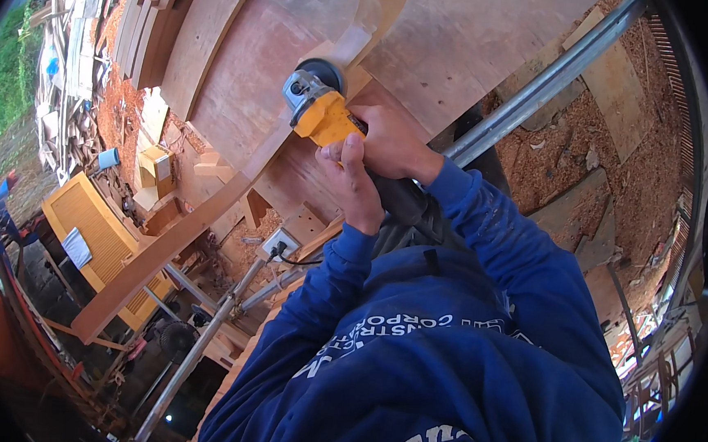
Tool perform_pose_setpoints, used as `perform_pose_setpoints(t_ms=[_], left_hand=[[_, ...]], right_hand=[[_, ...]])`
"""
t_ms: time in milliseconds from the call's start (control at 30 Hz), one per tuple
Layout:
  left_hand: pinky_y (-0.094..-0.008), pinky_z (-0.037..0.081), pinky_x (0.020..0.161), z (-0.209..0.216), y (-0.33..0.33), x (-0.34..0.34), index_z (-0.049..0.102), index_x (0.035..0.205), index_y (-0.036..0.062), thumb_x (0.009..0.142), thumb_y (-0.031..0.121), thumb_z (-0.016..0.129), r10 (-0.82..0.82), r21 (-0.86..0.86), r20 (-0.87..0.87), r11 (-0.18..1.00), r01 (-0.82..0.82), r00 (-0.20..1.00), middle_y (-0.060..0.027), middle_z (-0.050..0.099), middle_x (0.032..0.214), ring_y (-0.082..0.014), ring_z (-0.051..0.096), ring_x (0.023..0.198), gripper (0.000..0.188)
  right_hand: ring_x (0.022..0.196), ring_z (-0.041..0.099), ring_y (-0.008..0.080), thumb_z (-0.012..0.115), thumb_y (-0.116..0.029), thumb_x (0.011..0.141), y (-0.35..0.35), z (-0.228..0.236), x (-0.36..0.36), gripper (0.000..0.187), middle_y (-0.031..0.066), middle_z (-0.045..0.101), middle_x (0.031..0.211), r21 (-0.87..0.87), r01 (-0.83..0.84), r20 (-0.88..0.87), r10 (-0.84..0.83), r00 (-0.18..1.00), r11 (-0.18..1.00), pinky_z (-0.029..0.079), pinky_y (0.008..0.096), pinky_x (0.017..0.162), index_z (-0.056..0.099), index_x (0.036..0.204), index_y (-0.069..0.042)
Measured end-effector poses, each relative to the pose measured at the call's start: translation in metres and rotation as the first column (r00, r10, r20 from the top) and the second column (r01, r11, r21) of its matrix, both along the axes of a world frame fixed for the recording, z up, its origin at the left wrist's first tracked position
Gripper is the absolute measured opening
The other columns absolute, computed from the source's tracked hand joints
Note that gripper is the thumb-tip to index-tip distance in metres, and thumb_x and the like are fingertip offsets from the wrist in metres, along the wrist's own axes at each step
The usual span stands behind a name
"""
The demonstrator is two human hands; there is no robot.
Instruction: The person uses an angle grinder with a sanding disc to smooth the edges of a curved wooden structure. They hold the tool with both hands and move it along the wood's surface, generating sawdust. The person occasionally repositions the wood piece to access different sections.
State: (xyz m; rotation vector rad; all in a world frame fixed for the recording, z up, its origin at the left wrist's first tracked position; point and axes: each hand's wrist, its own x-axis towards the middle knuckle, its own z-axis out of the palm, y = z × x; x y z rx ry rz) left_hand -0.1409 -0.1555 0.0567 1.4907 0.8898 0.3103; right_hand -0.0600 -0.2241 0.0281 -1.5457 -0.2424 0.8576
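Observation:
A yellow angle grinder (326, 119) with a grey gear head and a dark round disc (325, 73) is held in both my hands. My right hand (394, 142) wraps around its body from the right. My left hand (350, 181) closes on its lower left side, thumb pointing up along the body. The disc lies over a long curved wooden piece (207, 211), near that piece's far end; whether it touches the wood I cannot tell. This curved piece rests on a plywood sheet (254, 66) and sticks out past it toward the lower left.
Stacked curved boards (158, 22) lie at the far left. A metal pipe (544, 82) runs along the right of the plywood. A white outlet box (281, 243) with a black plug sits near my left forearm. Wood shavings (612, 165) and offcuts cover the ground.

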Motion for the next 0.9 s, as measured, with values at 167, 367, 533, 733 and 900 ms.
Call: perform_pose_setpoints(t_ms=[167,367,533,733,900], left_hand=[[-0.0294,0.036,0.089,0.000,-0.022,0.026,0.050,0.091,0.0070,0.097,0.030,0.063,0.046,-0.139,0.079,0.990,-0.035,0.996,-0.0026,0.044,0.098,-0.0123,0.044,0.093,0.027],[-0.0327,0.033,0.094,-0.012,-0.030,0.039,0.053,0.089,0.0067,0.099,0.029,0.058,-0.044,-0.107,0.134,0.992,0.059,0.990,-0.0072,0.041,0.098,-0.0193,0.043,0.098,0.025],[-0.0331,0.034,0.093,-0.017,-0.027,0.035,0.053,0.089,0.0060,0.100,0.030,0.057,-0.055,-0.097,0.102,0.993,0.065,0.993,-0.0072,0.042,0.098,-0.0193,0.043,0.098,0.026],[-0.0330,0.034,0.092,-0.021,-0.021,0.025,0.052,0.088,0.0071,0.098,0.030,0.060,-0.042,-0.078,0.070,0.996,0.048,0.997,-0.0062,0.041,0.098,-0.0184,0.044,0.097,0.026],[-0.0309,0.035,0.091,-0.012,-0.020,0.017,0.050,0.092,0.0078,0.097,0.029,0.064,0.012,-0.084,0.034,0.996,-0.009,0.999,-0.0038,0.040,0.098,-0.0155,0.043,0.096,0.025]], right_hand=[[0.080,0.066,0.0215,0.075,-0.043,0.078,-0.024,0.015,0.025,0.055,0.0165,0.071,0.087,0.024,0.032,-0.026,-0.032,0.999,0.999,0.052,0.0358,0.074,0.067,0.106,0.004],[0.078,0.065,0.0204,0.075,-0.042,0.078,-0.040,0.023,0.042,0.055,0.0157,0.070,0.087,0.010,0.067,-0.005,-0.067,0.998,0.998,0.053,0.0359,0.074,0.066,0.106,0.004],[0.078,0.065,0.0206,0.074,-0.043,0.078,-0.039,0.015,0.040,0.056,0.0154,0.071,0.087,-0.005,0.059,0.014,-0.059,0.998,0.998,0.053,0.0362,0.074,0.066,0.106,0.005],[0.078,0.066,0.0212,0.074,-0.042,0.078,-0.029,-0.003,0.025,0.055,0.0161,0.071,0.088,0.023,0.082,-0.008,-0.082,0.997,0.996,0.053,0.0364,0.075,0.066,0.107,0.005],[0.082,0.067,0.0220,0.074,-0.040,0.079,-0.023,-0.001,0.017,0.055,0.0173,0.072,0.091,0.016,0.035,-0.065,-0.034,0.997,0.999,0.053,0.0362,0.077,0.066,0.110,0.005]])
